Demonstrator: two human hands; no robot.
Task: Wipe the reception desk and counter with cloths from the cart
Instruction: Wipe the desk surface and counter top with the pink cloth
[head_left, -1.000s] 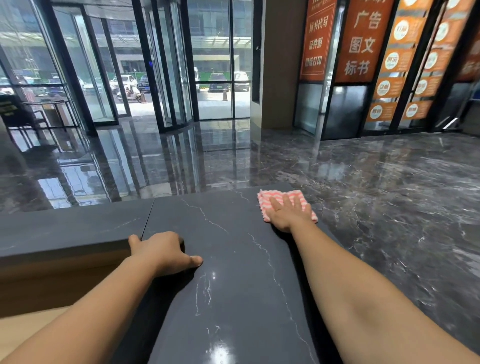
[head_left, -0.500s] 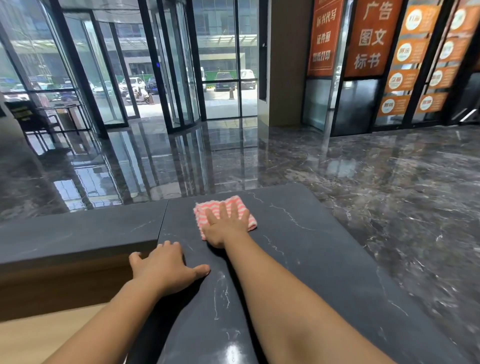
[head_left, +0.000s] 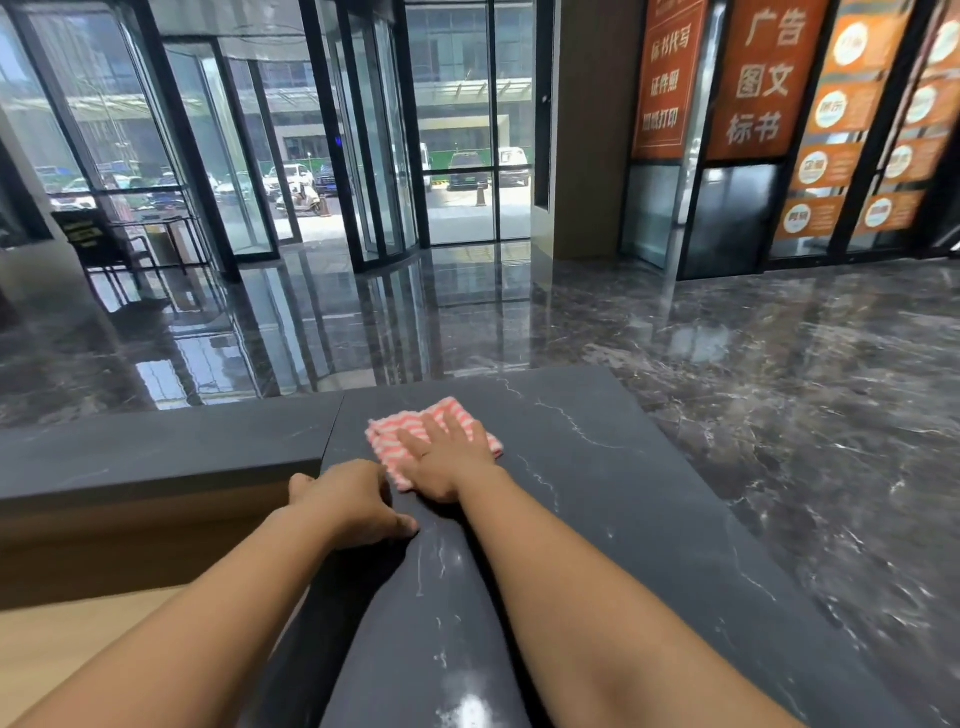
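Right arm reaches far out over the dark marbled counter (head_left: 623, 493), elbow nearly straight, forearm running up the middle of the slab. The right hand (head_left: 447, 457) lies palm-down, flat on the pink-and-white striped cloth (head_left: 397, 432), fingers straight and slightly fanned, pressing it onto the stone with no pinch and no curl. The cloth sits folded near the counter's far left corner, close to the seam with the lower desk slab (head_left: 156, 447), its edges peeking out ahead of the fingertips and on both sides of the palm. The left arm comes in from the lower left, wrist raised a touch, and the left hand (head_left: 348, 506) rests on the counter just beside the right wrist, at the slab's left edge. Its knuckles are humped, fingers loosely bent with the tips hidden behind them, thumb stretched flat along the stone; it holds nothing. The two hands are close, almost touching at the cloth's near corner. Beyond the counter lie the glossy dark floor (head_left: 779, 364), a glass revolving door (head_left: 374, 156) and orange signs (head_left: 758, 78).
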